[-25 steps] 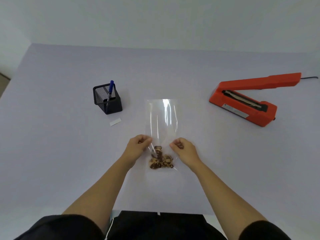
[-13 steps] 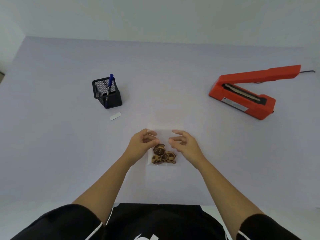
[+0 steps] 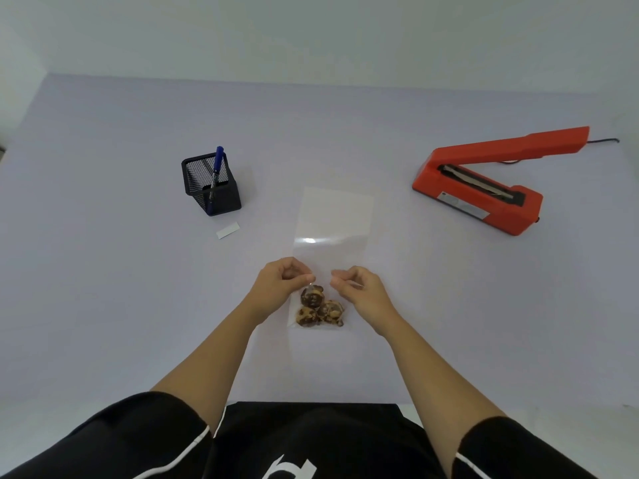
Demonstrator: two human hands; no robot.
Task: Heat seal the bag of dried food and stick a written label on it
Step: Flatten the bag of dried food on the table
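The clear plastic bag [image 3: 333, 219] is being pinched at its two sides, as it seems, by the curled fingers of the left hand [image 3: 280, 281] and of the right hand [image 3: 359, 288], which are being kept a little apart, just above the food. It is lying flat on the table [image 3: 103, 271], and most of its length is stretching away beyond the hands. Some trouble is being risked here, in my judgement: if the bag is lifted with the far end lower, the dried food pieces [image 3: 320, 307] could slide toward the mouth, which is probably not yet sealed, and could come under the sealing line. The thin film could also be wrinkled by an uneven pull, giving a weak seal. As for containers, the bag is holding a few brown pieces, gathered at its near end, between and just below the hands; the rest of it is holding nothing. The black mesh pen holder [image 3: 211, 184], beyond and left of the left hand, is holding one blue marker pen [image 3: 217, 165], which is leaning. A blank label [image 3: 228, 230] is lying just beside the holder. The orange heat sealer [image 3: 484, 198], with its arm raised, is standing well to the right of the right hand.
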